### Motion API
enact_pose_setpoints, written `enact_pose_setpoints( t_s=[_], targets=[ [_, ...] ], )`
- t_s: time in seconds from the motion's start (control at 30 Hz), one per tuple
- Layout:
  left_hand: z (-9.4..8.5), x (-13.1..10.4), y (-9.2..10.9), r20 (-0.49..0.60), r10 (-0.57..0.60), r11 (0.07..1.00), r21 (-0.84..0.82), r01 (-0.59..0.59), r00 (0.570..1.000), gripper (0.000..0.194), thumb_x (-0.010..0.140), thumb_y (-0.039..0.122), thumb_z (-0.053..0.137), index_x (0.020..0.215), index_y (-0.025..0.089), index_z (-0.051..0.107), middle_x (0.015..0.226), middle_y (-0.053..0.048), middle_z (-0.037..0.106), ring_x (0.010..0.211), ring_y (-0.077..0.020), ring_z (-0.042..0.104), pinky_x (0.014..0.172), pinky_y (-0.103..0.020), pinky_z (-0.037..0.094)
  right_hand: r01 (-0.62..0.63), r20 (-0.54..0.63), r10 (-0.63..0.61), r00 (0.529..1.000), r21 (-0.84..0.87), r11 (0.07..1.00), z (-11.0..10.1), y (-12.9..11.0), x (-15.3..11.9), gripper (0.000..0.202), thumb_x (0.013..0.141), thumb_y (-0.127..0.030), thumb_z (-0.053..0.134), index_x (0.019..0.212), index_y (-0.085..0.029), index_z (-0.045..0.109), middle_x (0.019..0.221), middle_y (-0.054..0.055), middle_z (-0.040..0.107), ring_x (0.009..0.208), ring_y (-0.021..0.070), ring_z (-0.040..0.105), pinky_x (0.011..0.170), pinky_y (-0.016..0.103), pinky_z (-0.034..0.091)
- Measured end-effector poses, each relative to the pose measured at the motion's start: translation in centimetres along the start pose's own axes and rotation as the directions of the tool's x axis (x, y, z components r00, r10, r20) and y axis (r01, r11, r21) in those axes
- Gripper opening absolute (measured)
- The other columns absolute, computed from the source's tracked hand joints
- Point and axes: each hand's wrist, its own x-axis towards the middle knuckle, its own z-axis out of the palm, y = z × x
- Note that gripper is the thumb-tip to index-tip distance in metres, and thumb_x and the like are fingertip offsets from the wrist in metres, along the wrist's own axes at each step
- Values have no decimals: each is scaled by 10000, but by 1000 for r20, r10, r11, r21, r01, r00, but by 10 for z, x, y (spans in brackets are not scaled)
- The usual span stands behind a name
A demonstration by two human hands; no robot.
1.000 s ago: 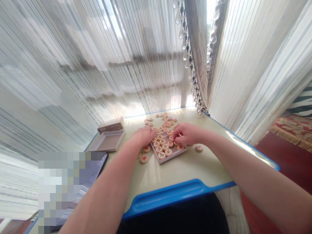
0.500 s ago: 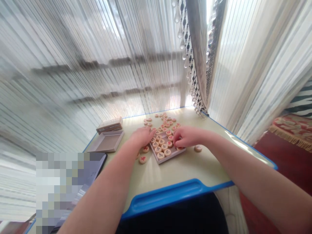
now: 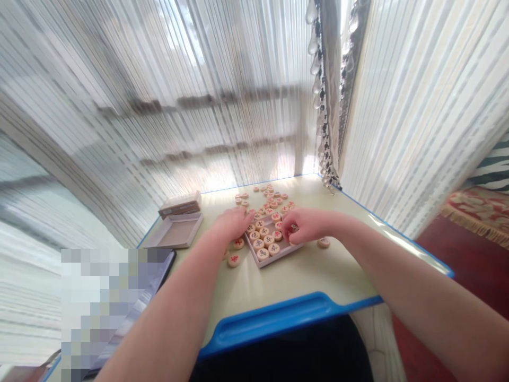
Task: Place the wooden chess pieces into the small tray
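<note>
A cream tabletop (image 3: 302, 276) with a raised blue rim fills the lower middle of the view, hemmed in by sheer striped curtains on the far and right sides. On its left part lie an empty shallow box lid (image 3: 175, 231) and, just beyond it, a flat closed box (image 3: 181, 203). Near the middle sits a small shallow tray (image 3: 267, 245), partly filled with round wooden xiangqi pieces laid flat in rows. More loose pieces (image 3: 267, 199) are scattered on the far side of the tray, two lie just left of it and one piece (image 3: 323, 242) just right of it. The left hand (image 3: 230, 224) rests palm down at the tray's left far corner, fingers spread and relaxed, holding nothing that can be seen. The right hand (image 3: 306, 225) is curled over the tray's right side, thumb and fingers pinched together, seemingly on a piece, though the disc itself is hidden. These discs look light, hard and smooth, likely to slide on the glossy top; a pinch across the rim should hold one best.
</note>
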Motion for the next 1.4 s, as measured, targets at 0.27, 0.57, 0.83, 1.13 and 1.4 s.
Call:
enact_pose_setpoints(
  t_s=[0.27, 0.57, 0.83, 1.13, 1.4],
  targets=[
    [0, -1, 0, -11, 4, 1000, 0, -4, 1000, 599, 843, 587, 158, 1069, 188, 543, 1160, -102, 576, 1038, -236, 535, 854, -332, 402, -4, 39, 5, 999, -29, 1000, -2, -1, -4, 127, 593, -180, 521, 699, -192, 590, 758, 4, 598, 699, 143, 524, 597, 225, 384],
    [0, 0, 0, -6, -3, 1000, 8, 3, 1000, 607, 841, 589, 151, 1084, 192, 539, 1174, -102, 571, 1043, -241, 534, 854, -336, 402, -86, 67, 85, 994, 15, 996, -3, -1, -4, 84, 588, -192, 516, 669, -198, 533, 689, -12, 553, 608, 124, 473, 521, 223, 341],
    [1, 0, -1, -17, 10, 1000, 9, -10, 1000, 604, 845, 581, 150, 1073, 183, 543, 1142, -107, 582, 1021, -248, 541, 835, -344, 412, -58, 56, 57, 997, 14, 998, -3, 0, -6, 77, 597, -204, 527, 674, -199, 528, 688, -18, 553, 604, 118, 472, 522, 219, 338],
    [0, -1, -1, -19, 17, 1000, 0, -17, 1000, 608, 845, 574, 157, 1075, 166, 546, 1154, -119, 574, 1027, -255, 537, 856, -353, 403, -80, -12, 81, 997, 47, 996, -3, -2, -3, 125, 604, -208, 560, 725, -195, 588, 709, -16, 590, 621, 117, 499, 539, 215, 350],
    [-2, -2, 0, -5, -1, 1000, -7, 1, 1000, 600, 842, 580, 161, 1101, 187, 533, 1173, -101, 567, 1041, -249, 532, 859, -348, 408, -60, -103, 64, 993, 45, 997, -4, -2, -2, 142, 612, -206, 556, 739, -199, 617, 765, 7, 614, 676, 139, 530, 585, 222, 382]
  ],
)
